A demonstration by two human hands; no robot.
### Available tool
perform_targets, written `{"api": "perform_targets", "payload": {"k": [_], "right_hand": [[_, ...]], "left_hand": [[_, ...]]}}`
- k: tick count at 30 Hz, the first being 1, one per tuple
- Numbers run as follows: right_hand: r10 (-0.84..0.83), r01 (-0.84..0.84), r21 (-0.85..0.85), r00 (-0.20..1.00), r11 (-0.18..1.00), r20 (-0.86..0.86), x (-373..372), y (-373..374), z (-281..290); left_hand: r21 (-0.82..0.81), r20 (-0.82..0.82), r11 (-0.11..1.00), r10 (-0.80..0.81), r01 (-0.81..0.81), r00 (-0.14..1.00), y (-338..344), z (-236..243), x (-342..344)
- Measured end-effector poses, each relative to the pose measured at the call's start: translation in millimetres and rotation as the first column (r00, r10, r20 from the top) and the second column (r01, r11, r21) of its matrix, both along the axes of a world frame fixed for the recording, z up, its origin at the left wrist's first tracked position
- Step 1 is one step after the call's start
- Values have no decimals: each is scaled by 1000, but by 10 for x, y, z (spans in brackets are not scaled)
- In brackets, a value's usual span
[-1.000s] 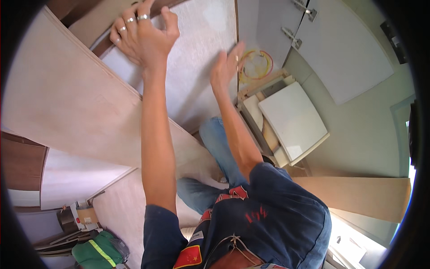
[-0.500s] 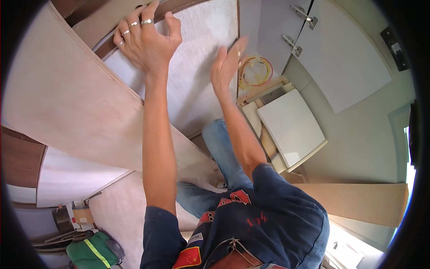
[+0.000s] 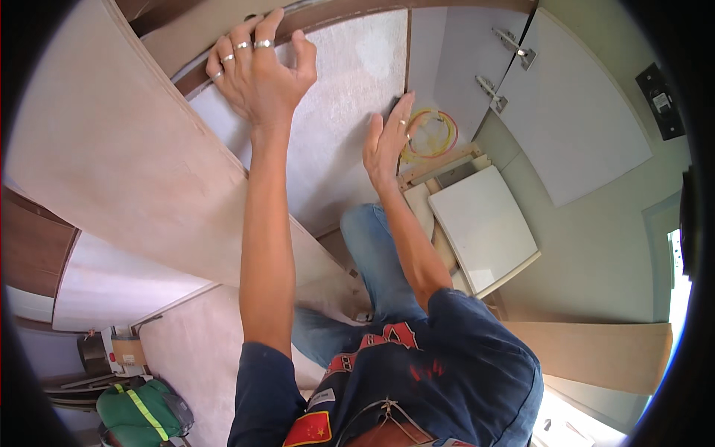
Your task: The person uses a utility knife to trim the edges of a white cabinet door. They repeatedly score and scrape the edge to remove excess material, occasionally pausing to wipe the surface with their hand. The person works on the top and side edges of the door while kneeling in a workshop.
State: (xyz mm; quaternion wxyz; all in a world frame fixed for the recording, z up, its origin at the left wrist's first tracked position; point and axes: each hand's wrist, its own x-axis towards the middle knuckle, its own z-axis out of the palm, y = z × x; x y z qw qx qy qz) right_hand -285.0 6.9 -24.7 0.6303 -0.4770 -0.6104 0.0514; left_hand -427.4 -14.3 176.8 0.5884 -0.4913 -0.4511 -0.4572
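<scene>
A pale, whitish panel (image 3: 350, 67) with brown edging stands in front of me. Across its top runs a brown rail (image 3: 320, 13). My left hand (image 3: 266, 78), with rings on several fingers, lies over this rail, its fingers spread and their tips bent over it, the thumb apart. Lower and to the right, my right hand (image 3: 386, 147) rests along the panel's brown right-hand edge. Its fingers are stretched out, thumb apart, with nothing held. The right fingertips lie close to a coil of yellow and red wire (image 3: 434, 134) beyond the edge.
A large beige board (image 3: 126, 149) slants across the left. On the right, a white cabinet door (image 3: 588, 112) hangs on metal hinges above a white lidded box (image 3: 484, 223). A green bag (image 3: 141, 413) sits at lower left, and a tan board (image 3: 596, 354) at lower right.
The view has shifted slightly. My right hand, blurred by motion before, now rests still against the panel's edge. My left hand keeps its place on the rail.
</scene>
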Motion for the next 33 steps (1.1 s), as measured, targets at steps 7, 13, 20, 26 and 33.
{"api": "perform_targets", "payload": {"k": [7,13,20,26,33], "right_hand": [[55,-54,85,999,995,-3,-33,119,640],[71,-62,181,996,982,-44,-75,186,1017],[54,-60,138,997,989,50,85,243,778],[62,-74,225,996,972,60,109,290,1068],[102,-111,230,993,967,52,79,252,1490]], "left_hand": [[-37,1,999,1,-1,1000,-43,-56,-60],[-20,-12,1000,-7,7,1000,-49,-22,-91],[-29,19,1000,-8,9,1000,-42,-25,30],[-21,22,1000,-5,6,1000,-43,-19,9],[-43,11,999,20,-19,1000,-95,-57,-49]]}}
